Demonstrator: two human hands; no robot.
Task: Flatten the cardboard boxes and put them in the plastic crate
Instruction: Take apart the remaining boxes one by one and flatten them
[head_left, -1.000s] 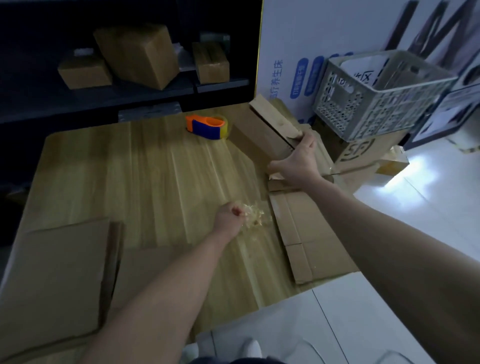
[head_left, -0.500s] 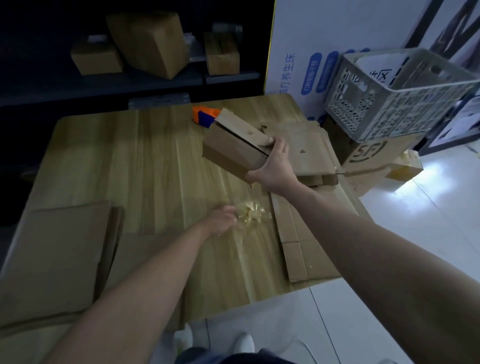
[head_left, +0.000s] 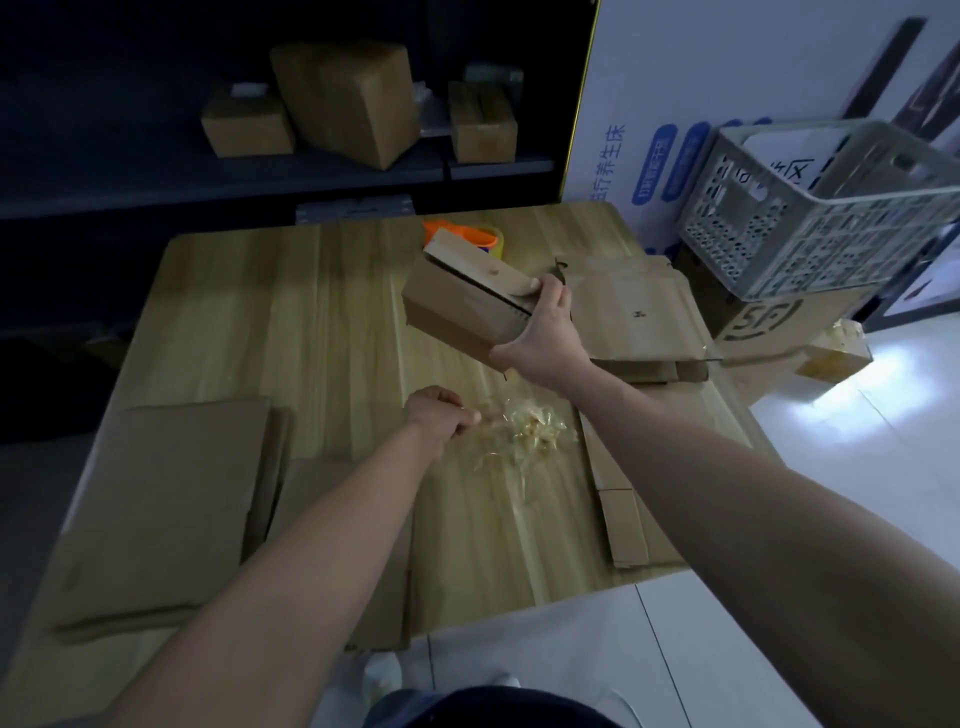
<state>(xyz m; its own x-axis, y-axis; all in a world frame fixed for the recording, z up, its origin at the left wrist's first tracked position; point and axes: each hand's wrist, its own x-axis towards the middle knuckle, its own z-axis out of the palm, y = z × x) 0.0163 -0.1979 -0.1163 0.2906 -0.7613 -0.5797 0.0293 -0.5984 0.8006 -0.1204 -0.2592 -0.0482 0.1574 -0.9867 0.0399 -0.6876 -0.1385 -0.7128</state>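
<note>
**A:** What's hard to make out?

**B:** The tape dispenser, just past the right hand's fingertips, is mostly hidden behind the box. Only its orange top and a sliver of the roll show. The plastic crate, up and to the right of those fingers, is cut off by the frame edge. The left hand has its fingers curled in, tips at the edge of the crumpled clear tape. I cannot tell whether they pinch a strand.

**A:** And the box?

**B:** The right hand grips the cardboard box, with the fingers over its top flap and the thumb at the near lower corner. It's tilted above the wooden table. It is plain brown and not flattened, with a dark slit under the flap. Flattened cardboard lies just right of those fingers.
</note>
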